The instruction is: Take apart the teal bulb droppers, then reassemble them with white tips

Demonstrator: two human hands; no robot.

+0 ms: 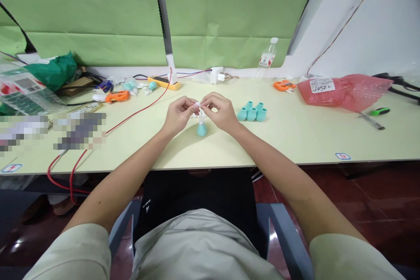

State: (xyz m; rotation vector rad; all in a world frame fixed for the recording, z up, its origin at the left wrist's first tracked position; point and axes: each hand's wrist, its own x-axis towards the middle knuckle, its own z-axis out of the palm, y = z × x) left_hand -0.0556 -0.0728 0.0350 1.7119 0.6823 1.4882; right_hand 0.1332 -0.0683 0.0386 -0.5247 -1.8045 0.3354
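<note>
My left hand (180,111) and my right hand (218,109) meet over the middle of the table, fingertips pinched together on a small white piece (198,104). It is too small and too covered by the fingers to name. Just below the fingers stands a teal cone-shaped part (201,130) with a white neck. Several white bits (194,115) show between the hands, partly hidden. To the right of my right hand, several teal cup-like parts (251,114) stand grouped in rows.
Orange-handled tools (117,96) lie at the left and another (284,85) at the right. A red bubble-wrap package (341,91), a green-handled screwdriver (379,112) and a plastic bottle (266,59) are farther right. A red cable (141,111) crosses the table's left side.
</note>
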